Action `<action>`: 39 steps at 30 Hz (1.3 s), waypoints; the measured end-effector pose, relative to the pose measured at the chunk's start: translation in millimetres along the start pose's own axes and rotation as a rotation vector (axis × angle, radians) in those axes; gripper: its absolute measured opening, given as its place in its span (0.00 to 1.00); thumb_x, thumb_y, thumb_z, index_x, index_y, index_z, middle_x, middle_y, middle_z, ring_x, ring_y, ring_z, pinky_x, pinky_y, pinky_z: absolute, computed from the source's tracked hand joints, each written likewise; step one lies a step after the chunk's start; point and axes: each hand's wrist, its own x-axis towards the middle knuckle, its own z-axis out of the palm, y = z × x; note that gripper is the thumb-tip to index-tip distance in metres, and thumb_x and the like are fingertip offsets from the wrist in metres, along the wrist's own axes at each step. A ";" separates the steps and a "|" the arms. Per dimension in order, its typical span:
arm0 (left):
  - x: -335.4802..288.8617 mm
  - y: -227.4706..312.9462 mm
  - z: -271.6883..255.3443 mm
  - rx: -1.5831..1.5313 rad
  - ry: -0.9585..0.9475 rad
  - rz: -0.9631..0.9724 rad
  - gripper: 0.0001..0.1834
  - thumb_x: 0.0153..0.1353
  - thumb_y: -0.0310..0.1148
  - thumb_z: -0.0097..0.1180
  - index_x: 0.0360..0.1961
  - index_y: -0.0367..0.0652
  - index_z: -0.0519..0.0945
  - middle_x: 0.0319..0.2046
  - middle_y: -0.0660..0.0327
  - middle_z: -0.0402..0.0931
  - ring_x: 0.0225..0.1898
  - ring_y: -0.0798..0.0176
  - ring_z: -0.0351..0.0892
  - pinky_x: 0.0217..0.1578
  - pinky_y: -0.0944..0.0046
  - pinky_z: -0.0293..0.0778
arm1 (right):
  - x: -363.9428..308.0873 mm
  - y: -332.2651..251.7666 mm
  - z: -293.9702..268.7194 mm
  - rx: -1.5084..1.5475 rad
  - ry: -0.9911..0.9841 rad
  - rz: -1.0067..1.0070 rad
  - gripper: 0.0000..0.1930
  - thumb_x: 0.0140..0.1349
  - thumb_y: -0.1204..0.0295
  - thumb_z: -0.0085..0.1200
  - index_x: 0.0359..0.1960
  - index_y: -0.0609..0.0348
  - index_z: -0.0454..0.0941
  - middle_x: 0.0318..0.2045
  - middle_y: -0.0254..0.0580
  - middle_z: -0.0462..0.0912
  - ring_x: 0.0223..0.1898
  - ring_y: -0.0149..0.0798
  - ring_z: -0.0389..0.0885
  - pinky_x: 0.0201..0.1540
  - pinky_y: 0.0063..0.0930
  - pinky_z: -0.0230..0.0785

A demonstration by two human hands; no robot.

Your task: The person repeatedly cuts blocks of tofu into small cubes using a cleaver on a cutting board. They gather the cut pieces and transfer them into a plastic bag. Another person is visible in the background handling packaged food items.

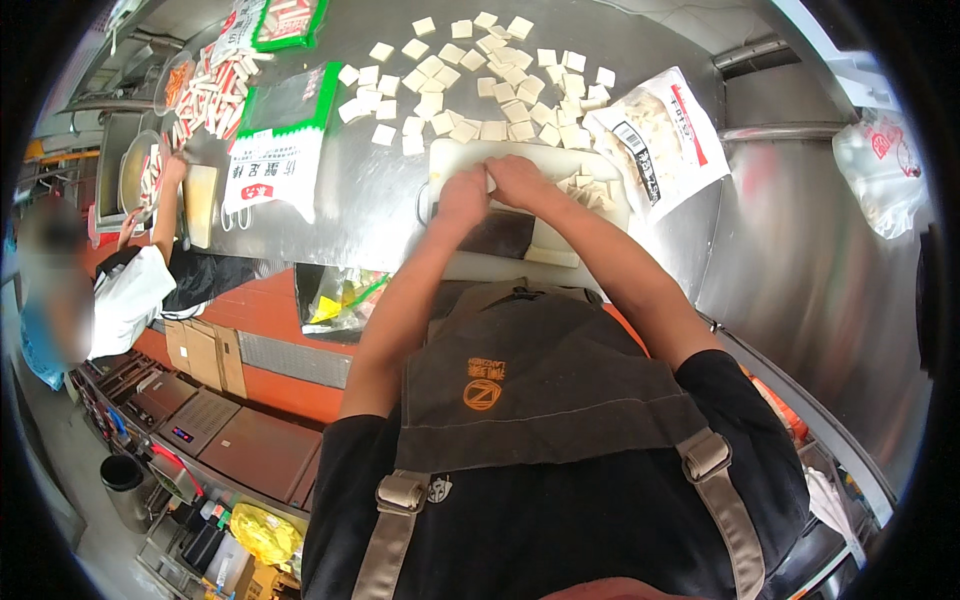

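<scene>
Both my hands meet over a white cutting board [450,152] on the steel table. My left hand [465,197] and my right hand [515,181] are closed, fingertips together around a small pale piece [490,183], mostly hidden by the fingers. Just below them on the board lies a dark, flat, rectangular thing, perhaps a cleaver blade [500,236]. At the board's right are smaller cut white pieces [597,193]. Beyond the board, many pale square blocks [515,85], like tofu, are scattered. A white printed bag [660,140] with pale pieces inside leans by the board's right edge.
At left lie a green-and-white bag [275,165], a pair of scissors [237,219] and a pile of red-and-white crab sticks [213,95]. A co-worker's hand [173,168] is near a bowl [137,165] and a second board [201,205]. A plastic bag [880,170] hangs at right.
</scene>
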 end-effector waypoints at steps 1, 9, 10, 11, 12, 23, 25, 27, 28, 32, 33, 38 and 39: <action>4.2 -6.3 3.4 0.027 0.005 0.029 0.23 0.54 0.27 0.68 0.51 0.36 0.75 0.37 0.41 0.83 0.45 0.36 0.83 0.47 0.43 0.79 | 3.8 3.1 2.5 0.006 0.006 -0.003 0.21 0.48 0.67 0.71 0.43 0.63 0.80 0.36 0.58 0.86 0.44 0.62 0.84 0.49 0.52 0.77; 17.4 -0.2 -6.1 0.000 -0.095 -0.037 0.26 0.53 0.31 0.72 0.51 0.35 0.76 0.44 0.38 0.82 0.50 0.35 0.82 0.53 0.45 0.78 | 11.8 10.5 1.0 0.052 -0.029 0.000 0.23 0.47 0.65 0.73 0.42 0.66 0.80 0.38 0.61 0.86 0.45 0.63 0.84 0.49 0.52 0.77; 17.2 5.6 -8.6 -0.008 -0.112 -0.043 0.27 0.53 0.32 0.72 0.52 0.35 0.76 0.45 0.39 0.82 0.51 0.36 0.81 0.53 0.45 0.78 | 10.0 14.7 1.9 0.073 -0.010 -0.010 0.24 0.47 0.66 0.72 0.44 0.65 0.79 0.39 0.61 0.85 0.45 0.63 0.84 0.50 0.52 0.77; 15.9 8.5 -10.9 -0.015 -0.126 -0.057 0.27 0.53 0.32 0.72 0.53 0.35 0.76 0.45 0.39 0.82 0.51 0.36 0.81 0.53 0.46 0.78 | 8.3 13.0 -1.1 0.096 0.007 -0.027 0.25 0.48 0.66 0.72 0.46 0.65 0.79 0.39 0.61 0.85 0.45 0.63 0.84 0.50 0.52 0.77; 16.2 6.5 -7.5 -0.006 -0.109 -0.051 0.28 0.53 0.32 0.72 0.54 0.35 0.75 0.47 0.40 0.81 0.52 0.36 0.81 0.53 0.46 0.78 | 5.2 12.5 -4.9 0.112 -0.015 0.041 0.25 0.49 0.67 0.71 0.47 0.65 0.78 0.40 0.61 0.85 0.45 0.63 0.84 0.50 0.52 0.77; 14.7 25.3 -4.7 0.273 -0.100 0.157 0.29 0.56 0.29 0.65 0.61 0.44 0.77 0.54 0.44 0.77 0.57 0.39 0.76 0.54 0.48 0.79 | -156.1 8.5 29.1 -0.057 -0.064 -0.062 0.21 0.59 0.73 0.59 0.55 0.58 0.73 0.40 0.51 0.80 0.46 0.56 0.81 0.45 0.50 0.76; 23.1 14.6 8.6 0.392 -0.089 0.259 0.18 0.57 0.25 0.60 0.51 0.40 0.82 0.50 0.43 0.78 0.54 0.40 0.78 0.52 0.51 0.81 | -161.3 6.7 41.3 -0.054 -0.008 -0.103 0.20 0.60 0.72 0.57 0.55 0.57 0.73 0.41 0.48 0.79 0.47 0.55 0.79 0.46 0.49 0.76; 30.1 12.5 16.0 0.458 -0.085 0.321 0.12 0.57 0.23 0.57 0.43 0.38 0.85 0.47 0.43 0.79 0.51 0.41 0.79 0.51 0.53 0.82 | -160.4 8.5 49.8 0.020 -0.002 -0.111 0.20 0.62 0.72 0.56 0.57 0.54 0.72 0.43 0.50 0.78 0.50 0.54 0.79 0.48 0.47 0.75; 33.6 11.3 19.3 0.469 -0.085 0.329 0.11 0.57 0.23 0.57 0.41 0.38 0.85 0.47 0.43 0.79 0.51 0.42 0.80 0.51 0.53 0.82 | -162.1 10.2 53.0 0.056 0.002 -0.115 0.20 0.63 0.72 0.55 0.57 0.53 0.71 0.43 0.50 0.78 0.52 0.54 0.78 0.49 0.47 0.74; 34.5 14.1 15.7 0.515 -0.151 0.336 0.09 0.57 0.21 0.56 0.38 0.37 0.85 0.45 0.43 0.80 0.49 0.41 0.81 0.52 0.52 0.81 | -195.0 2.4 9.0 0.190 -0.049 -0.006 0.24 0.61 0.76 0.56 0.60 0.49 0.71 0.43 0.47 0.79 0.49 0.55 0.80 0.48 0.47 0.75; 33.4 12.8 14.9 0.509 -0.157 0.335 0.09 0.57 0.21 0.56 0.38 0.37 0.85 0.45 0.43 0.80 0.50 0.41 0.80 0.53 0.52 0.80 | -209.7 7.7 -0.8 0.181 -0.092 0.032 0.25 0.59 0.77 0.57 0.60 0.48 0.71 0.44 0.46 0.80 0.49 0.55 0.80 0.48 0.47 0.75; 28.6 13.6 14.9 0.476 -0.156 0.328 0.10 0.56 0.20 0.56 0.39 0.38 0.84 0.48 0.42 0.78 0.53 0.40 0.78 0.55 0.51 0.79 | -278.3 22.7 -45.9 0.375 -0.092 0.264 0.27 0.53 0.80 0.59 0.58 0.51 0.76 0.42 0.49 0.85 0.44 0.59 0.83 0.45 0.46 0.76; 26.6 11.6 16.7 0.466 -0.138 0.341 0.11 0.56 0.20 0.56 0.39 0.38 0.84 0.48 0.43 0.78 0.53 0.40 0.78 0.54 0.51 0.79 | -285.9 22.1 -58.2 0.423 -0.106 0.319 0.26 0.53 0.81 0.59 0.57 0.53 0.76 0.41 0.50 0.85 0.43 0.58 0.84 0.45 0.44 0.76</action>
